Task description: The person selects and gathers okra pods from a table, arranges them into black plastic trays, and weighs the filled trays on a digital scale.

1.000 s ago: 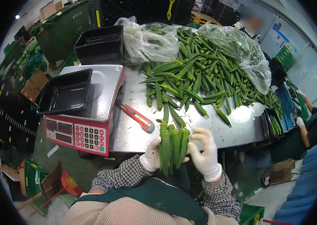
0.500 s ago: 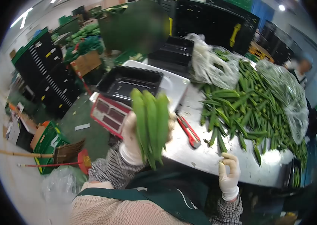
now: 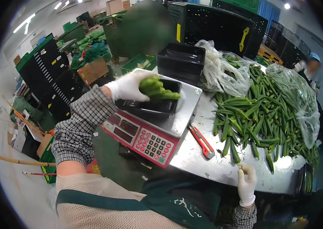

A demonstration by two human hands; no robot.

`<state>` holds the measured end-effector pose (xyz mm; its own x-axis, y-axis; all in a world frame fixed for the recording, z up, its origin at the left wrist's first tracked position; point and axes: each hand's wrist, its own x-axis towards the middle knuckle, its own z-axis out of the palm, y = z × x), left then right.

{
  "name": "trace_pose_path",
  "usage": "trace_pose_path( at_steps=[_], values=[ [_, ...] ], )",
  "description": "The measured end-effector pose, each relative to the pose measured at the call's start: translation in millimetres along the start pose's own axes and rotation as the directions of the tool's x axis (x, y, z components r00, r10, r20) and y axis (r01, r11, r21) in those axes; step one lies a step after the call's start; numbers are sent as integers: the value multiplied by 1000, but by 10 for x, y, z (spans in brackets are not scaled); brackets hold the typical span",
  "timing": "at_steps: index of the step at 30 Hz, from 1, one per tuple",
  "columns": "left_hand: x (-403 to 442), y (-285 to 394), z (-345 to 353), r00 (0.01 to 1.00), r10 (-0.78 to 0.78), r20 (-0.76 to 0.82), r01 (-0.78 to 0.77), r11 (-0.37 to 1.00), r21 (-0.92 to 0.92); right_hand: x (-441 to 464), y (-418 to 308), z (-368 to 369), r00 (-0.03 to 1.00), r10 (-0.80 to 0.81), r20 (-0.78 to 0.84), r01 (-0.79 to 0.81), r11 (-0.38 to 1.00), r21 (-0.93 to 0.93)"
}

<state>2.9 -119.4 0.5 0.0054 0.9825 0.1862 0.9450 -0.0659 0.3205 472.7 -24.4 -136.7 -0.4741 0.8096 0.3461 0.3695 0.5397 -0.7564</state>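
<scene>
My gloved left hand point(image 3: 131, 87) is closed round a bunch of okra point(image 3: 157, 88), held low over a black plastic tray point(image 3: 152, 108). That tray sits on the steel pan of a red weighing scale point(image 3: 140, 137). At the table's front edge is my gloved right hand point(image 3: 247, 181), its fingers curled towards the thumb. Whether anything small is pinched there I cannot make out. Just beyond it spreads a large pile of loose okra point(image 3: 260, 118). A red box cutter point(image 3: 201, 141) lies on the metal table point(image 3: 192, 162) between the scale and the pile.
Black trays point(image 3: 180, 61) are stacked behind the scale. Clear plastic bags point(image 3: 224, 74) lie by the okra at the back and right. A person in a blue cap point(image 3: 314, 57) stands at far right. Crates point(image 3: 47, 72) and a broom handle point(image 3: 22, 159) are on the left.
My left hand has carried the okra bunch forward, from in front of my chest to over the tray, and tipped it from upright to lying. My right hand stays near the table edge.
</scene>
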Motion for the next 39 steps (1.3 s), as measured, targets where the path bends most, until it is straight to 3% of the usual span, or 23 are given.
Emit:
trace_pose_path(
  at_steps=[2, 6, 7, 8, 10, 11, 14, 16, 17, 18, 20, 22, 24, 25, 28, 29, 30, 32, 34, 35, 37, 38, 39],
  values=[
    [92, 9, 160, 977, -151, 150, 156, 988, -19, 25, 12, 22, 999, -11, -46, 10, 1000, -16],
    [119, 101, 90, 997, 19, 75, -1, 972, -233, 78, 64, -1, 999, -40, -17, 40, 999, -33],
    [131, 93, -10, 994, 61, 89, -46, 986, -160, 95, 74, -12, 998, -54, -12, 54, 997, -48],
    [103, 138, -64, 999, -8, 37, 19, 954, -300, 109, 80, -23, 998, -70, -7, 69, 996, -61],
    [122, 197, -179, 1000, -29, -12, 22, 916, -400, 137, 81, -13, 996, -84, -1, 84, 993, -79],
    [129, 344, -209, 997, -57, -58, 31, 928, -371, 154, 78, -4, 996, -84, 2, 84, 993, -86],
    [290, 422, 23, 986, 166, 25, -164, 984, -69, 187, 69, 54, 998, -61, 16, 62, 997, -55],
    [364, 471, 261, 991, 96, 88, -87, 992, -96, 174, 45, 81, 998, -60, 23, 61, 997, -43],
    [408, 404, 398, 994, 84, 76, -83, 996, -16, 164, 30, 84, 997, -72, 24, 73, 996, -49],
    [418, 427, 411, 996, 61, 72, -55, 995, -81, 154, 31, 79, 996, -84, 23, 85, 995, -55],
    [406, 467, 292, 993, 51, -110, -79, 960, -268, 108, 116, 23, 996, -88, 0, 87, 994, -70],
    [407, 526, -38, 982, -86, -169, -11, 864, -504, 38, 193, -74, 997, -74, -17, 72, 992, -104],
    [385, 495, -207, 965, -179, -191, 45, 834, -550, -6, 256, -148, 1000, -15, -27, 13, 997, -75],
    [357, 449, -228, 968, -94, -231, 46, 978, -202, -11, 307, -177, 999, -36, -31, 33, 995, -94],
    [262, 470, -35, 966, -241, 98, 224, 961, 159, 31, 291, -161, 996, -14, -87, 10, 999, -41],
    [197, 363, 110, 996, -21, -87, 39, 976, 214, 38, 279, -155, 993, 27, -117, -28, 999, -14],
    [175, 289, 254, 942, 211, -262, -131, 948, 291, 63, 315, -146, 992, -6, -126, -7, 994, -108],
    [85, 690, 274, 859, 131, -494, -124, 991, 47, 123, 352, -94, 995, -2, -103, -16, 986, -168],
    [-54, 1117, 383, 874, -20, -485, -149, 940, -307, 204, 387, 4, 999, -30, -26, 22, 969, -248],
    [-89, 1243, 439, 864, 173, -473, -278, 947, -161, 250, 361, 57, 998, 55, 10, -49, 946, -321],
    [-145, 1520, 789, 915, 132, -380, -287, 876, -387, 335, 387, 201, 1000, 19, 23, -6, 885, -466],
    [-131, 1582, 1004, 881, 247, -403, -401, 843, -360, 365, 418, 232, 997, 54, 48, -22, 856, -516],
    [-122, 1666, 1226, 896, 244, -372, -411, 774, -483, 395, 443, 202, 998, 52, 17, -38, 877, -479]
  ],
)
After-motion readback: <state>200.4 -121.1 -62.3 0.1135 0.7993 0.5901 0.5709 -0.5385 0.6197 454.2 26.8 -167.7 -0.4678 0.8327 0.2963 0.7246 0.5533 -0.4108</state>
